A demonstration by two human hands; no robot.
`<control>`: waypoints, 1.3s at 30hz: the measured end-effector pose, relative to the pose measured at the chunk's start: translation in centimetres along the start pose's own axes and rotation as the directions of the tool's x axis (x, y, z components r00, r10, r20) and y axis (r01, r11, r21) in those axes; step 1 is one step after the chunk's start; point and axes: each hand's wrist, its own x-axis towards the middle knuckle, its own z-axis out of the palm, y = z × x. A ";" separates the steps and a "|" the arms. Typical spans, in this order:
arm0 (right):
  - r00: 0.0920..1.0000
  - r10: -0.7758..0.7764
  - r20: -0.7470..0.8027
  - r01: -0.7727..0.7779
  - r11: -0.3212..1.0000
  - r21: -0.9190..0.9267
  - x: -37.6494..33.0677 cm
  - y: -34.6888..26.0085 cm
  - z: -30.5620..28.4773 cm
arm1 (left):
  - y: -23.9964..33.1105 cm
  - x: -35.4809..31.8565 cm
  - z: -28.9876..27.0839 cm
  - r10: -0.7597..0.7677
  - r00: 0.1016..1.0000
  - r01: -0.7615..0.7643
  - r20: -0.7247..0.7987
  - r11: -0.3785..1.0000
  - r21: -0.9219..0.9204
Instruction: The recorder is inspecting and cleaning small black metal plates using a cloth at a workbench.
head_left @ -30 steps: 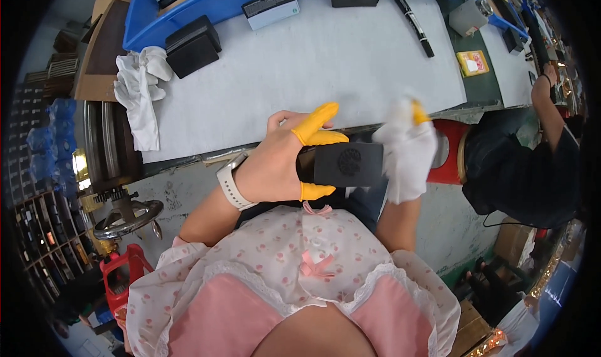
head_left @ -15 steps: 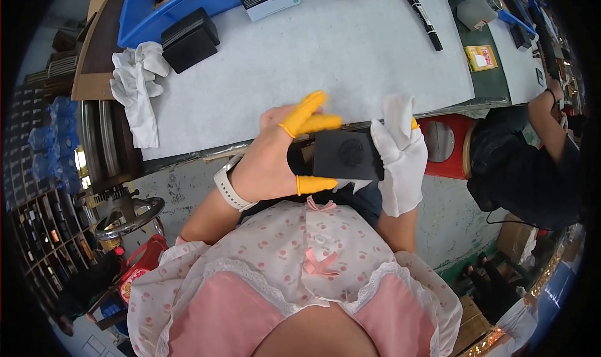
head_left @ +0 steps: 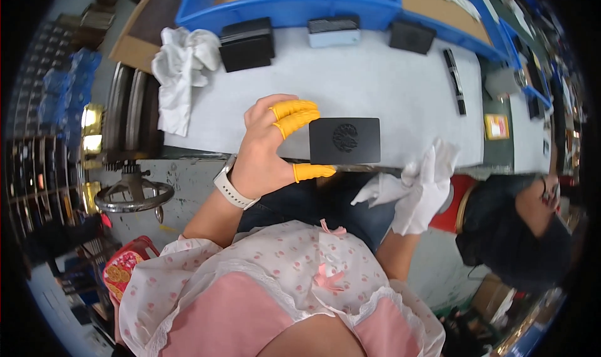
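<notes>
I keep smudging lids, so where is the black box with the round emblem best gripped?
Judging by its flat, thin shape, grip the black box by its left short edge, coming from the left, as the left hand does: capped fingers above, thumb below, off the emblem.

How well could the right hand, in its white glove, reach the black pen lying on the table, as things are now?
Probably yes. The right hand holds only a white cloth and hangs at the table edge. The black pen lies further up on bare surface, with nothing between; the flat black box sits off to the left.
</notes>
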 end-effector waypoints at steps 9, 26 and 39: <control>0.989 0.038 0.144 -0.053 0.994 0.099 -1.9 -0.3 3.0 | -1.1 -1.2 -4.3 -0.012 0.981 0.026 -0.192 0.997 0.070; 0.926 -0.045 0.374 0.132 0.969 -0.210 -1.2 0.4 6.0 | -2.0 -1.6 -1.8 -0.010 0.989 0.023 -0.145 0.996 0.086; 0.855 0.102 0.508 0.254 0.772 -0.583 6.2 1.2 15.8 | -6.0 2.9 5.0 -0.025 0.995 0.027 -0.096 0.999 0.028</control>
